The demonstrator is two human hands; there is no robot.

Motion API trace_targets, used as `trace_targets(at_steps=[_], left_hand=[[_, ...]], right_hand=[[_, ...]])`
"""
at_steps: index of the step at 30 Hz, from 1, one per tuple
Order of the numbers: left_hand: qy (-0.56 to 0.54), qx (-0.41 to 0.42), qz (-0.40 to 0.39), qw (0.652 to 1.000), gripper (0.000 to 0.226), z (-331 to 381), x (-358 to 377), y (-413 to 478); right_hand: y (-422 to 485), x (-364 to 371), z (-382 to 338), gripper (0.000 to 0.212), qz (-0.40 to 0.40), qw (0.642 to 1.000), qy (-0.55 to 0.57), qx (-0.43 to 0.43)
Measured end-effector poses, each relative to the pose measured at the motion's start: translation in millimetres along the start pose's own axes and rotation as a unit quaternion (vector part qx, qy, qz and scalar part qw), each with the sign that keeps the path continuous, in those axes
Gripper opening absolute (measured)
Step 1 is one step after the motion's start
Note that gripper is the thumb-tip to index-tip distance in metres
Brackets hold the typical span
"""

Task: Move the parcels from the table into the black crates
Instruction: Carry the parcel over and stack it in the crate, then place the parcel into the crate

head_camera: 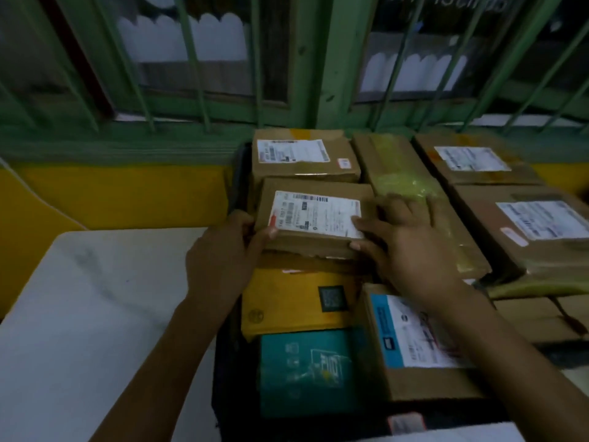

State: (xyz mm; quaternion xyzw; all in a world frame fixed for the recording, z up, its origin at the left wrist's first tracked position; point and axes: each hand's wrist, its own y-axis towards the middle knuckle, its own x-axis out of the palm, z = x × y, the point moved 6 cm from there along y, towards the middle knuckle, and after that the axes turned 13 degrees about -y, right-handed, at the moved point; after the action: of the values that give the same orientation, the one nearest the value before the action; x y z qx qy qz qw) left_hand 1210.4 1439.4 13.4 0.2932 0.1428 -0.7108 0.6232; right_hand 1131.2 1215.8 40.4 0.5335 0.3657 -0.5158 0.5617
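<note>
- Head view: left hand (223,250) grips the left end of a brown labelled parcel (314,218), fingers curled round its edge and thumb on top by the label's corner.
- Right hand (404,247) holds the parcel's right near corner, pinching it between the thumb on the near side and the forefinger on the label. Its other fingers are spread and reach over the long parcel (404,173) just beside.
- The held parcel sits in the black crate (236,183), on top of other parcels and slightly tilted.
- A second parcel (302,154), brown with a white label, lies just behind it and touches it.
- Nearer the person, the crate holds a yellow parcel (287,304), partly under the held one, with a teal box (306,371) in front of that.
- A blue-label box (414,346) lies right of those two, under the right forearm.
- The long parcel carries a strip of yellow tape. Two more brown labelled parcels lie right of it, a far one (471,161) and a near one (535,224).
- A white table (95,314) stands left of the crate, touching it.
- Behind are a yellow wall (111,193) and green window bars (191,74).
</note>
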Motion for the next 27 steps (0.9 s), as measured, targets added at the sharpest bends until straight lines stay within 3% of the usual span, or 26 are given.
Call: trace_targets(at_steps=[5, 12, 16, 21, 27], left_hand=[[-0.055, -0.023, -0.025, 0.998, 0.041, -6.9, 9.4, 19.1], [-0.042, 0.024, -0.016, 0.999, 0.054, 4.3, 5.3, 14.4], [-0.121, 0.089, 0.007, 0.989, 0.056, 44.8, -10.0, -0.9], [-0.193, 0.138, -0.095, 0.967, 0.041, 116.8, 21.7, -57.0], [-0.192, 0.222, -0.250, 0.923, 0.051, 224.7, 99.6, -183.8]], right_hand=[[18.2, 2.2, -1.8, 0.032, 0.002, 1.000, 0.002, 0.025], [10.8, -2.9, 2.6, 0.047, -0.024, 0.998, 0.034, 0.042], [-27.4, -31.7, 30.2, 0.049, 0.072, 0.985, 0.132, 0.080], [-122.9, -57.4, 81.1, 0.043, 0.151, 0.951, 0.222, 0.152], [-292.9, -71.5, 152.1, 0.043, 0.160, 0.921, 0.235, 0.267]])
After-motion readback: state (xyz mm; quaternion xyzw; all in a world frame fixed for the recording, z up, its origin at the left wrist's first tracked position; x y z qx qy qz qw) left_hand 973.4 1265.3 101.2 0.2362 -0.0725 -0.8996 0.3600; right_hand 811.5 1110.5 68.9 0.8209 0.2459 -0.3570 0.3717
